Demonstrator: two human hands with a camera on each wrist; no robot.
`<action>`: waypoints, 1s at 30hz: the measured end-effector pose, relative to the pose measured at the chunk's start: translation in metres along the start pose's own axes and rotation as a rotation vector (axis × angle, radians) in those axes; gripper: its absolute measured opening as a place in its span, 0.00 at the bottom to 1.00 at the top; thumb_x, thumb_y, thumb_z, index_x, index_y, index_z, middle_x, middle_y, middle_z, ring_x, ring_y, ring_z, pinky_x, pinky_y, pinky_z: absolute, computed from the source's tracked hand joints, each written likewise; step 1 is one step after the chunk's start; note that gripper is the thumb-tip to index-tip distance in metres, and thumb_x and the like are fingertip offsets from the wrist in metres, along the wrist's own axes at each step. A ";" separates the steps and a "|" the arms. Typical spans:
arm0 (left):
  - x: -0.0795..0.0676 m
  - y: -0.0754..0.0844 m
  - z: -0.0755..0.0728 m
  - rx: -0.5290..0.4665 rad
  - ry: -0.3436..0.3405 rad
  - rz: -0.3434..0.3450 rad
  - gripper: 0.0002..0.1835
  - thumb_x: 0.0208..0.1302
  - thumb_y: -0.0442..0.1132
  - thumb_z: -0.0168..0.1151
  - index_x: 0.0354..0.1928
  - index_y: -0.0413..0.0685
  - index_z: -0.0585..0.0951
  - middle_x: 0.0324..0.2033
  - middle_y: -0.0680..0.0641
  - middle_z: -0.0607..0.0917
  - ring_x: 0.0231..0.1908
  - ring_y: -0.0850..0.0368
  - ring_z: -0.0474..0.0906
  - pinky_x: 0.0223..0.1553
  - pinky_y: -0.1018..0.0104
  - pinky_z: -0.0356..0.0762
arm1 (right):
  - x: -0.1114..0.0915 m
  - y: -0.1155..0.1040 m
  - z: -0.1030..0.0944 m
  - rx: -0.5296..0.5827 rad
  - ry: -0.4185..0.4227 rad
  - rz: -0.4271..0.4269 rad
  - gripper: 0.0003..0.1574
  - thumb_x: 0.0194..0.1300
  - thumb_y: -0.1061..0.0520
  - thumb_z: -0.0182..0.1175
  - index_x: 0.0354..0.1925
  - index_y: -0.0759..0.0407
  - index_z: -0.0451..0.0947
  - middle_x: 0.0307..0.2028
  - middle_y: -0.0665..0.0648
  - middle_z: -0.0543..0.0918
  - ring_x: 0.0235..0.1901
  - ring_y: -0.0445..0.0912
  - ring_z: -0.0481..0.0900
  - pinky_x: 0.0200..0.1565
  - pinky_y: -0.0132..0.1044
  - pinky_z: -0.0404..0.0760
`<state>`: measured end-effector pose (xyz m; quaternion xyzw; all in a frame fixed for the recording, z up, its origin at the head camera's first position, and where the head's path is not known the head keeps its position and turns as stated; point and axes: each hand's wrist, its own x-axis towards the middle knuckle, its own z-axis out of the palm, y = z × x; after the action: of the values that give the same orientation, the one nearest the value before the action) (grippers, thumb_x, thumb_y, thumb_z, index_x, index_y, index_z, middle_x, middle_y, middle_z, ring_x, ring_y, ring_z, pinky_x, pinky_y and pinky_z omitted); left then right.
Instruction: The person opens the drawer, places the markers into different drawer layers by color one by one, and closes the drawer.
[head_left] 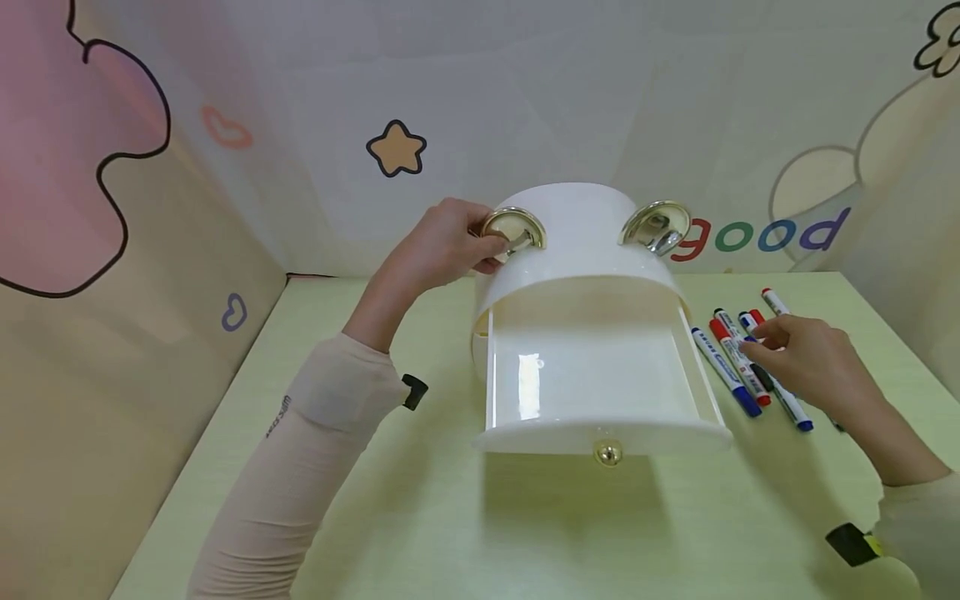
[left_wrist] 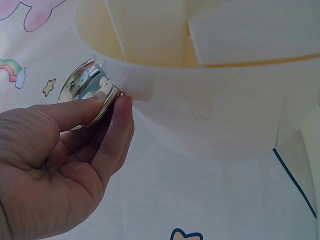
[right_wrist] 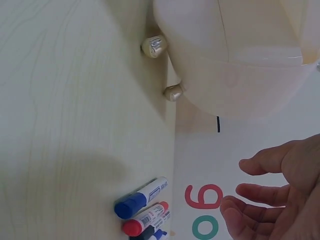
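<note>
A glossy white storage box stands on the table with two gold ear-shaped pieces on top. Its drawer is pulled out, its inside bare, with a round gold knob on the front. My left hand pinches the left gold ear between thumb and fingers. To the right of the box, my right hand hovers by several whiteboard markers, its fingers loosely bent and holding nothing. Nearest the box lies a blue marker, beside a red marker.
The right gold ear sticks out over the box's side. Small gold feet lift the box off the pale green table. Behind stands a printed backdrop, with side walls at left and right.
</note>
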<state>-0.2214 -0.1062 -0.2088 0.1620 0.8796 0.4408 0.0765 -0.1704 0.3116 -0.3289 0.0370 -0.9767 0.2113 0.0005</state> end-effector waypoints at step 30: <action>0.001 -0.001 0.001 -0.007 -0.007 -0.007 0.05 0.75 0.31 0.59 0.45 0.35 0.81 0.43 0.39 0.83 0.42 0.48 0.88 0.48 0.61 0.84 | 0.030 0.019 0.046 -0.060 -0.083 0.051 0.27 0.68 0.55 0.63 0.50 0.80 0.78 0.42 0.77 0.83 0.27 0.54 0.81 0.24 0.45 0.79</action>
<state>-0.2220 -0.1059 -0.2104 0.1604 0.8782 0.4431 0.0817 -0.2012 0.3075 -0.3777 0.0205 -0.9824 0.1802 -0.0441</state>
